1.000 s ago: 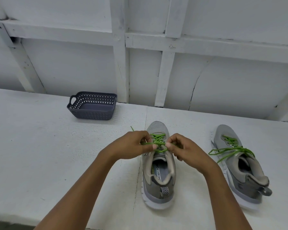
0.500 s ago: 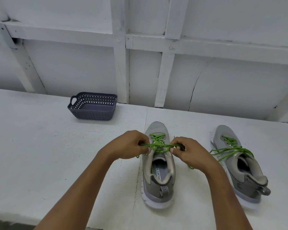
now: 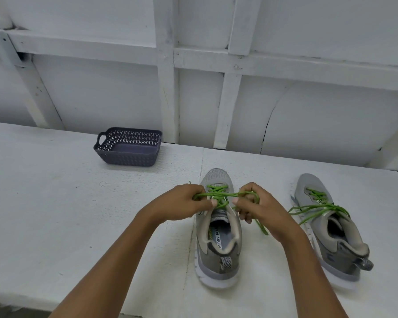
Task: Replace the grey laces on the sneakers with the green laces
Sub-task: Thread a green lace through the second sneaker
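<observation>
Over the front of the grey sneaker [image 3: 217, 253] in the middle of the white worktop [image 3: 55, 214], two hands meet. The left hand [image 3: 182, 203] is at this sneaker's left side and the right hand [image 3: 260, 207] is at its right side. Both hands have curled fingers, and each one grips a part of the green lace [image 3: 218, 193]. The lace runs in a tight line from one hand to the other, just above the sneaker's tongue. More of it goes criss-cross through the holes nearer the toe. One loose end hangs down from the right hand, beside the sneaker's right edge. A small tip sticks out past the left hand. The sneaker's toe points to the wall [image 3: 101, 99] and its heel is close to the person.

To the right of this sneaker, well apart from it and from both hands, stands the second grey sneaker [image 3: 338, 239]. It has the other green lace [image 3: 317, 207], with loose ends that spread out towards the middle sneaker. Far to the left of the middle sneaker, near the wall, sits a dark basket [image 3: 129, 154] with little holes.
</observation>
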{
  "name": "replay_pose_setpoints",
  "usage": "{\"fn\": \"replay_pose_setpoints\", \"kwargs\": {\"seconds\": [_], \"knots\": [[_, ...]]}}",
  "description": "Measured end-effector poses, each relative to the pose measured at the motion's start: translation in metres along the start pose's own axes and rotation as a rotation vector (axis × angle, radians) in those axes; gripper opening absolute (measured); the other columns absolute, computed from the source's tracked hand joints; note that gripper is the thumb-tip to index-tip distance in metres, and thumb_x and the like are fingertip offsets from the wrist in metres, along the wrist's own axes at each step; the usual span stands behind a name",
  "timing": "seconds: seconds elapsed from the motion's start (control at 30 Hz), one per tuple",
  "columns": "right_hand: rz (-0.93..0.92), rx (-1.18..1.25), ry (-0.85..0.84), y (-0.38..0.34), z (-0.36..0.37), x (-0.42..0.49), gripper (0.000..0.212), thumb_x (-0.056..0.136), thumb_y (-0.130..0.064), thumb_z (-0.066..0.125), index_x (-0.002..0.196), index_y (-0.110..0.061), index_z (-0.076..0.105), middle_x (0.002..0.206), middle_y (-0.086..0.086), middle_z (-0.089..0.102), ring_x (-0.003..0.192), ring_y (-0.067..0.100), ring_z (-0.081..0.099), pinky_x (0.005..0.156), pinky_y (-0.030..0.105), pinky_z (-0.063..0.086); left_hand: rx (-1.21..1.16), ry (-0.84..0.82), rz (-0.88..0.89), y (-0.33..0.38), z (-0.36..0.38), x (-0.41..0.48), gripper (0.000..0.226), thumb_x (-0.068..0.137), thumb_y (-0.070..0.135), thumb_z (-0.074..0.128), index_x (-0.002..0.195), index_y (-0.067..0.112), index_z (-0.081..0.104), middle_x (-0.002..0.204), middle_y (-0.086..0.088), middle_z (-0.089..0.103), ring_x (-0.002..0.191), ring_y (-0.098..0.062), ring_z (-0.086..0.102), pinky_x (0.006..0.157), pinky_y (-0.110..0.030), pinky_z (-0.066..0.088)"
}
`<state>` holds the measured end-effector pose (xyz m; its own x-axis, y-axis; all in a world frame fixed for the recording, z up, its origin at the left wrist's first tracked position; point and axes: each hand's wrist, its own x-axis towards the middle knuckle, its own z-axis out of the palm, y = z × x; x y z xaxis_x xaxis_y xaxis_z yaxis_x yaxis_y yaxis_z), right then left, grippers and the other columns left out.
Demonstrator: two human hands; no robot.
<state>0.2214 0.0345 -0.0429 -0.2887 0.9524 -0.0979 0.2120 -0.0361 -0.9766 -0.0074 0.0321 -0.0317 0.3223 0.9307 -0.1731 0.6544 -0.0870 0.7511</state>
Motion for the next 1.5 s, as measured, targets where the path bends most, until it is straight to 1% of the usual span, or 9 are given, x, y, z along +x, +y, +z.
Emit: {"fn": "replay_pose_setpoints", "kwargs": {"seconds": [0.13,0.4,0.53,0.7,0.87,0.97,1.13,1.3,1.5], "knots": [[0.059,-0.130,-0.114,0.007,0.003,0.004,0.028,0.097,-0.030,0.061,0.074,-0.016,0.053,0.061,-0.004,0.051,0.054,0.012,0.045,0.051,0.022,0.037,-0.213,-0.092,0.024,-0.008,0.004,0.001,0.029,0.097,0.034,0.061,0.078,0.013,0.058,0.068,0.002,0.056,0.062,-0.012,0.052,0.058,-0.026,0.043],[0.071,0.035,-0.134,0.014,-0.010,0.002,0.028,0.097,-0.016,0.057,0.071,-0.005,0.052,0.063,0.006,0.054,0.054,0.017,0.055,0.052,0.027,0.048,-0.483,-0.118,0.041,-0.022,0.001,-0.004,0.023,0.097,0.010,0.059,0.075,0.005,0.060,0.073,-0.014,0.064,0.071,-0.022,0.063,0.068,-0.031,0.055],[0.070,-0.017,-0.081,0.017,-0.013,0.001,0.035,0.088,-0.040,0.066,0.072,-0.013,0.051,0.057,-0.001,0.038,0.045,0.011,0.022,0.043,0.022,0.019,-0.428,-0.017,0.016,-0.030,-0.001,-0.004,0.035,0.094,0.025,0.066,0.064,0.016,0.050,0.058,-0.001,0.044,0.053,-0.013,0.039,0.051,-0.022,0.034],[0.018,0.055,0.028,0.020,-0.033,-0.003,0.055,0.062,-0.065,0.081,0.059,-0.020,0.049,0.054,-0.001,0.028,0.049,0.014,0.020,0.047,0.026,0.018,-0.677,0.160,0.103,-0.045,-0.017,-0.010,0.039,0.087,0.038,0.067,0.065,0.014,0.045,0.062,-0.001,0.038,0.058,-0.014,0.033,0.057,-0.026,0.032],[-0.059,0.785,0.070,0.019,-0.033,0.005,0.022,0.071,-0.025,0.079,0.063,-0.013,0.061,0.081,0.014,0.073,0.084,0.029,0.072,0.073,0.036,0.060,-1.169,0.247,0.222,-0.044,-0.022,-0.003,0.025,0.094,0.018,0.053,0.072,0.006,0.057,0.093,-0.014,0.069,0.105,-0.027,0.066,0.094,-0.046,0.051],[-0.016,0.856,0.122,0.013,-0.021,0.008,0.028,0.079,-0.013,0.055,0.052,-0.017,0.054,0.053,0.006,0.057,0.056,0.022,0.062,0.062,0.032,0.059,-1.387,0.250,0.169,-0.034,-0.017,-0.003,0.036,0.089,0.018,0.053,0.055,0.017,0.043,0.060,-0.005,0.050,0.055,-0.019,0.053,0.060,-0.033,0.055],[0.023,0.788,0.228,0.017,-0.017,0.015,0.037,0.090,-0.007,0.052,0.057,-0.020,0.040,0.045,-0.004,0.027,0.041,0.012,0.035,0.052,0.027,0.047,-1.041,0.292,0.073,-0.036,-0.012,-0.002,0.033,0.089,0.026,0.062,0.069,0.014,0.039,0.063,-0.002,0.037,0.049,-0.011,0.021,0.043,-0.022,0.020],[-0.029,0.200,0.200,0.020,-0.021,0.011,0.003,0.094,-0.011,0.060,0.095,-0.013,0.063,0.054,-0.004,0.035,0.047,0.013,0.034,0.060,0.030,0.046,-0.533,0.196,0.037,-0.027,-0.013,-0.005,0.023,0.092,0.033,0.067,0.105,0.017,0.055,0.074,0.004,0.058,0.050,-0.008,0.041,0.046,-0.021,0.034],[-0.069,-0.294,-0.147,0.011,-0.014,0.006,0.012,0.086,-0.025,0.074,0.077,-0.022,0.067,0.074,-0.015,0.063,0.069,0.007,0.051,0.066,0.018,0.043,-0.014,-0.081,0.144,-0.015,-0.014,-0.004,0.006,0.089,0.032,0.072,0.086,0.027,0.073,0.083,0.012,0.069,0.065,0.004,0.053,0.061,-0.012,0.041]]}}
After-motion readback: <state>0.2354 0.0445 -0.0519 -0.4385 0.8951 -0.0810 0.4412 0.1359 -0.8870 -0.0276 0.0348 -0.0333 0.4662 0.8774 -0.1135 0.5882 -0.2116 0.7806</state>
